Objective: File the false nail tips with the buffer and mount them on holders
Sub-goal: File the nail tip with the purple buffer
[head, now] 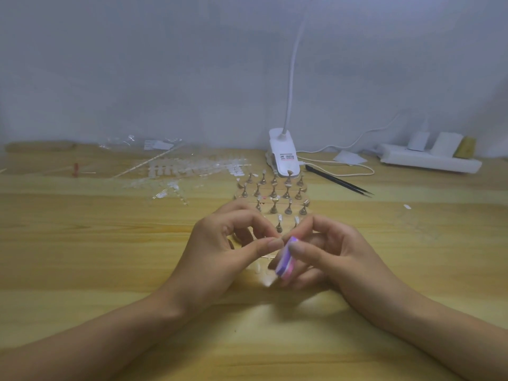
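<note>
My left hand (225,251) pinches a small clear nail tip (275,238) between thumb and forefinger. Right beside it, my right hand (327,254) grips a purple and pink buffer block (286,264), whose top end meets the tip. Just behind my hands stands a clear base (264,198) with several rows of small brass holders (275,192). Two holders in the nearest row (279,225) carry mounted tips. A couple of loose tips (257,268) lie on the table under my hands.
Strips and sprues of clear nail tips (187,169) spread across the back left. A white clip lamp (283,156) stands behind the holders, black tweezers (339,181) lie to its right, and a white power strip (428,160) sits at the back right.
</note>
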